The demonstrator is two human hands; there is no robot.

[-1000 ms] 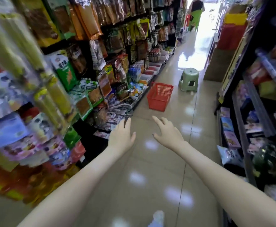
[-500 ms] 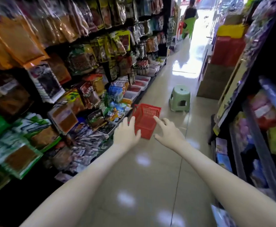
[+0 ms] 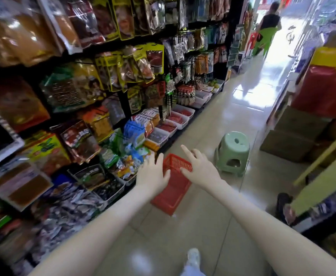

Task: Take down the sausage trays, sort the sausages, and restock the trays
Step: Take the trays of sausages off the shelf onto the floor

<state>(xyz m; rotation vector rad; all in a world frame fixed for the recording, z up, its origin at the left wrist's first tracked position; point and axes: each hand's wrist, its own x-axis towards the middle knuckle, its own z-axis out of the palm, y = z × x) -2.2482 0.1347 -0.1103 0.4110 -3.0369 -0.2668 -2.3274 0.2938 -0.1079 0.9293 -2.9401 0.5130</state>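
Both my arms reach forward down a shop aisle. My left hand (image 3: 153, 174) and my right hand (image 3: 198, 166) are held out with relaxed, spread fingers and hold nothing. Between and just beyond them a red plastic basket (image 3: 173, 194) stands on the tiled floor. Along the bottom shelf on the left runs a row of white trays (image 3: 180, 121) filled with red sausages, further ahead than my hands.
Hanging snack bags (image 3: 123, 72) crowd the left shelving. A pale green stool (image 3: 232, 154) stands on the floor right of the basket. Cardboard boxes (image 3: 290, 136) and shelves line the right side. A person (image 3: 268, 22) stands at the bright far end. My shoe (image 3: 193, 257) shows below.
I have moved forward along the aisle: the red basket and green stool are much nearer, and the basket now sits right by my hands. Both hands stay open and held out.
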